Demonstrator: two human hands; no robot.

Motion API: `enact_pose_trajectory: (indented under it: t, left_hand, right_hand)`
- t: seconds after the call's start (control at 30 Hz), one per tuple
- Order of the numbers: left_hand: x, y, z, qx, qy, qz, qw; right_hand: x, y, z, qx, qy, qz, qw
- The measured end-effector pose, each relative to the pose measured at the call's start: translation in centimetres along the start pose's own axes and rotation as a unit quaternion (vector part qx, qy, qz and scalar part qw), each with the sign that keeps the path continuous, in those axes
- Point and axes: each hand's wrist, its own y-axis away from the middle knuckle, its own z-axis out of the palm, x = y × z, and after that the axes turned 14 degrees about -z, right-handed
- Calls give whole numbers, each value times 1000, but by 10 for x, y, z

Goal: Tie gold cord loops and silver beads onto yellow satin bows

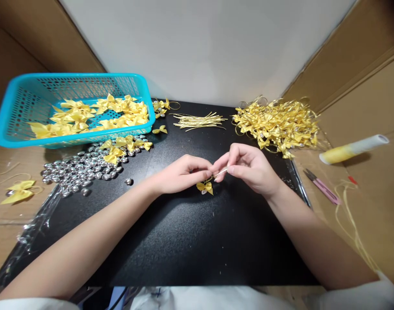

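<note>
Blue basket: at the far left, open-topped with perforated walls; loose yellow bows lie inside, blue floor showing between them (I cannot tell how deep the layer runs).
Left hand: I have thumb and fingertips closed together on gold cord, just above one bow.
Right hand: I pinch the same cord between thumb and index finger, tips almost meeting, its pale end lying under my thumb; the other fingers curl loosely.
Bow in work: at my left fingertips, over the middle of the black table, a silver bead at its lower edge.
Silver beads: spread in front of the basket, several bows on top; one stray bead sits apart, near my left forearm.
Cord bundle: cut gold lengths, lying roughly parallel beyond my hands.
Looped-bow heap: beyond my right hand, bows, beads and gold loops tangled together.
Right cardboard: pink-handled snips, a yellow-and-white tube, slack pale cord.
In the way: my fingers cover part of the cord; where it joins the bow, I cannot tell.
</note>
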Motion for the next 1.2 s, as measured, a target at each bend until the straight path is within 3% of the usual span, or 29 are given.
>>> enact_pose_trajectory:
  t: [0.1,0.27,0.47,0.6,0.67,0.77,0.87,1.07,1.2]
  left_hand:
    - [-1,3,4,-9,-37,27,999]
    - [-15,19,8,78,-139,101,982]
    - [-37,39,15,101,-223,108,964]
    - [-36,41,16,155,-224,123,954]
    - [-30,38,14,204,-185,105,956]
    - [-20,28,7,232,-94,10,968]
    - [-14,11,-1,178,-41,-61,981]
    - [-6,-16,-16,-41,-20,-26,999]
    - [-2,-17,-19,-73,-87,-10,993]
  right_hand:
    - [2,-1,0,11,-17,18,1000]
    - [2,-3,-1,32,-9,32,999]
    - [-3,-6,-4,77,23,12,997]
    - [-4,-6,-6,92,26,4,995]
    - [-4,-6,-7,93,29,6,995]
    - [-4,-5,-6,84,30,14,996]
    - [-3,-5,-4,75,25,15,997]
    - [-2,-5,-1,78,0,15,997]
    - [-3,-5,0,81,-14,20,996]
